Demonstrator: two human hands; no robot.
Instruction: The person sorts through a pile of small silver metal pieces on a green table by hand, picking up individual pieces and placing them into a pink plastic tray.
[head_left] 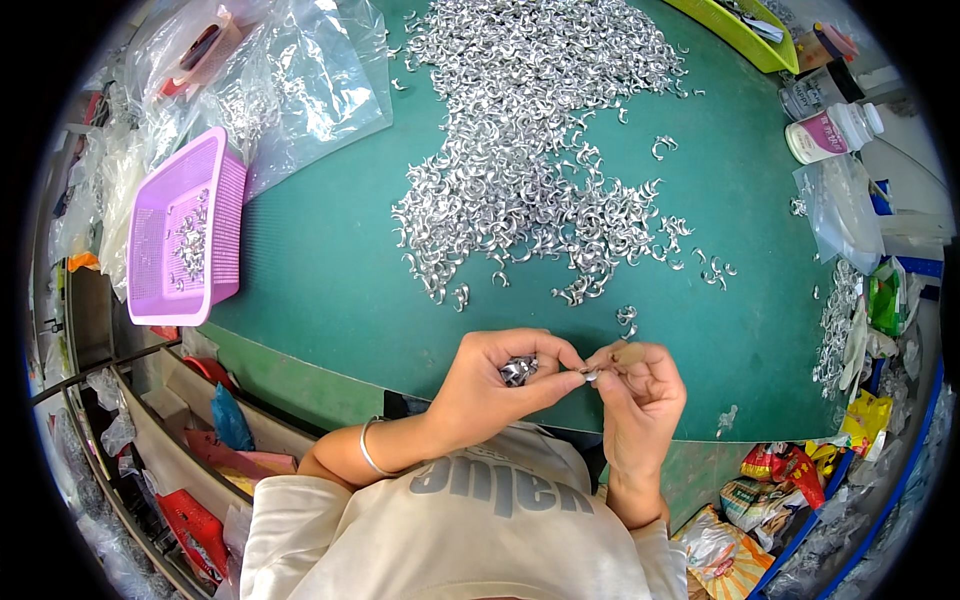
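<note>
My left hand (478, 385) is curled around a small cluster of shiny silver metal pieces (518, 371) in its palm. Its thumb and forefinger reach to the right and meet the fingertips of my right hand (642, 395). Between the two pinches a small silver metal piece (591, 377) shows, mostly covered by the fingers. Both hands are over the near edge of the green table (330, 290), close to my body. Just beyond them lie a few loose curved metal pieces (627, 318). Farther off spreads a big heap of the same crescent-shaped pieces (540, 140).
At the left stands a pink-purple plastic basket (228, 215) with some pieces inside. Behind it lie clear plastic bags (320, 90). A yellow-green tray (745, 40) and a white bottle (850, 128) are at the far right. More pieces (838, 330) lie along the right edge.
</note>
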